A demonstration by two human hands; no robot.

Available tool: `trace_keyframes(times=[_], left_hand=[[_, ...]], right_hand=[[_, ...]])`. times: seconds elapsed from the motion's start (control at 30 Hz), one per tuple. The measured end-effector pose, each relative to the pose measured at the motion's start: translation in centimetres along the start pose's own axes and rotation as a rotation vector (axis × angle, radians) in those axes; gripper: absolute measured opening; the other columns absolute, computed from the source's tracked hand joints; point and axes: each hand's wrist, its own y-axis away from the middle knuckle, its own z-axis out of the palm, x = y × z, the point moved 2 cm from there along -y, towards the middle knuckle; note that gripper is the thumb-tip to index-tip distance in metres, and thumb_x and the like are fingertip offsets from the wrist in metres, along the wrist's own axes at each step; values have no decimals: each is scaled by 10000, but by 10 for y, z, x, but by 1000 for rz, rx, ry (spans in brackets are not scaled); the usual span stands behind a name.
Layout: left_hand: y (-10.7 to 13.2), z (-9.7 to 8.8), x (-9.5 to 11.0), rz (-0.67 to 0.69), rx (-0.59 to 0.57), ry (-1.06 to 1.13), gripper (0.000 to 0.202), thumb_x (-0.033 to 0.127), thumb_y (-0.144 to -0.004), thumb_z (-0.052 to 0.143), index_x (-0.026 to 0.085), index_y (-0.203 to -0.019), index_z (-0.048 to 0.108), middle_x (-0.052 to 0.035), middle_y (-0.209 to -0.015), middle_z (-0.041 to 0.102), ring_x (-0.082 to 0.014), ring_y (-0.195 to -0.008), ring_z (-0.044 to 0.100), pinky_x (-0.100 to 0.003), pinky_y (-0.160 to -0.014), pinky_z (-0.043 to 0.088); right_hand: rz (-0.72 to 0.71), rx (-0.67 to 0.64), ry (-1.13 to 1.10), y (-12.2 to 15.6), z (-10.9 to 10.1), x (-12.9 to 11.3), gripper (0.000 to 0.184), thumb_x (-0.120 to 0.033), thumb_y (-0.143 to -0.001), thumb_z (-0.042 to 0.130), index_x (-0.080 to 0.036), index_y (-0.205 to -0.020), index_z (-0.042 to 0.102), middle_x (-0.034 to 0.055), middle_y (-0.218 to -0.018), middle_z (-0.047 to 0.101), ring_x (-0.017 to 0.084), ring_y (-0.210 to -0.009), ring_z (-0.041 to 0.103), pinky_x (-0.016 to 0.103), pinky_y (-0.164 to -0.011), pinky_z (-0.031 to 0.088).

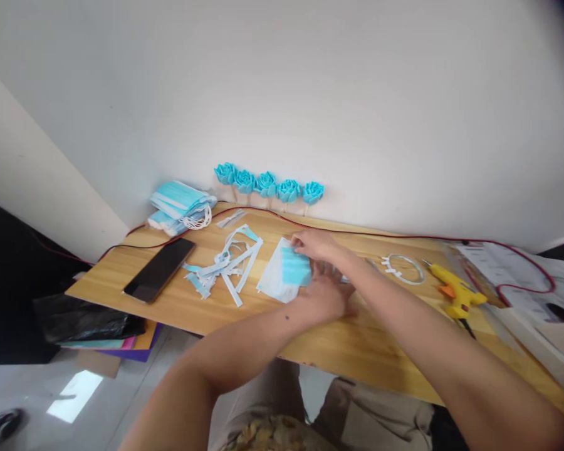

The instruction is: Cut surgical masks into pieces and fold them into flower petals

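Observation:
A white sheet of mask fabric [275, 275] lies on the wooden table, with a light-blue folded piece of mask fabric [295, 266] on top of it. My right hand [314, 244] reaches in from the right, its fingers bent down and closed at the far edge of the blue piece. Palm down, my left hand [328, 293] rests at the right side of the blue piece with fingers spread. Some scissors or other shiny item beneath the left fingers is too hidden to name. Cut mask strips [225, 263] are heaped left of the fabric.
Several blue fabric flowers [266, 184] on sticks lean along the wall. Stacked face masks [176, 203] and a phone [160, 270] lie left. A wire coil [407, 269] and yellow glue gun [455, 291] lie right. A red-black cable [357, 234] runs along the back.

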Motion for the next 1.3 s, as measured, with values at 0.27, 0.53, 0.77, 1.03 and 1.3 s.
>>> trace_keyframes(times=[0.27,0.53,0.77,1.03,1.3], left_hand=[[-11,11,2,-49,77,-18,700,564,-915,385,196,-1510,342,-150,-1576,301,-423,-1467,126,-693,-1129,108],[-12,12,-3,-64,5,121,622,610,-892,439,248,-1391,518,-161,-1589,259,-429,-1469,153,-650,-1135,150],[-3,-16,-19,128,482,729,408,309,-924,490,178,-1298,589,-152,-1493,445,-282,-1401,373,-474,-1170,240],[-13,-32,-64,-129,381,2400,659,688,-906,301,136,-1012,645,-194,-1156,678,-293,-1121,634,-434,-931,499],[-15,-30,-80,-410,599,2327,34,141,-834,611,110,-830,623,-101,-831,732,-226,-884,700,-336,-826,545]], right_hand=[[43,-75,-19,-4,-7,-6,267,-167,-788,607,-235,-1021,719,18,-926,751,171,-778,664,237,-608,409],[40,-21,-445,12,-34,10,180,-290,-756,623,-182,-866,716,15,-785,704,156,-716,621,261,-661,465],[0,289,-499,35,-90,17,174,-336,-699,657,-177,-769,666,7,-766,679,153,-714,592,276,-670,463],[-52,559,-251,82,-93,4,112,-165,-772,583,-195,-841,666,24,-920,731,187,-863,656,306,-802,465],[-294,546,139,120,-25,6,119,-128,-887,543,-195,-882,642,78,-942,718,227,-908,624,339,-808,431]])
